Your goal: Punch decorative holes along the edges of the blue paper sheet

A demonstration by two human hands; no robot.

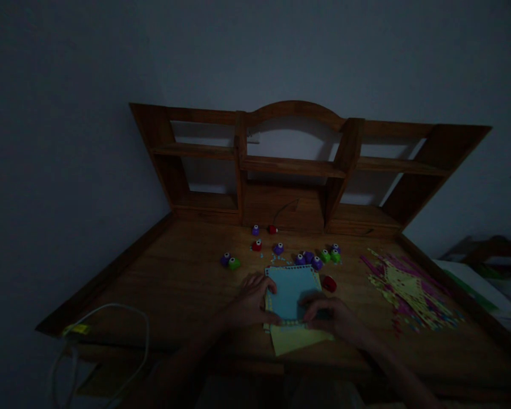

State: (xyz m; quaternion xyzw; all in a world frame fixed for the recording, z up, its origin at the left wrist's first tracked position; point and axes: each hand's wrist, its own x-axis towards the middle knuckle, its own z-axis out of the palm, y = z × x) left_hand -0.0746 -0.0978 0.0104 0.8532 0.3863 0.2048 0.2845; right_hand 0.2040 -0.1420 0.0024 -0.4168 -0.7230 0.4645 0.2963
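Observation:
A light blue sheet of paper (292,291) with a row of punched holes along its edges lies near the front of the wooden desk. Under it, a yellow sheet (300,339) sticks out toward me. My left hand (255,298) grips the blue sheet's left side, its fingers curled over the edge and the thumb near the lower corner. At the lower right edge, my right hand (332,315) has its fingers closed on the paper. A red craft punch (329,283) lies just beyond the right hand. The picture is dim, so fingertip contact is partly hidden.
Several purple punches (279,248), green punches (234,263) and red punches (257,245) stand behind the paper among tiny paper bits. Yellow and magenta paper strips (404,284) are heaped at right. A wooden shelf (293,165) backs the desk; a white cable (147,324) hangs at left.

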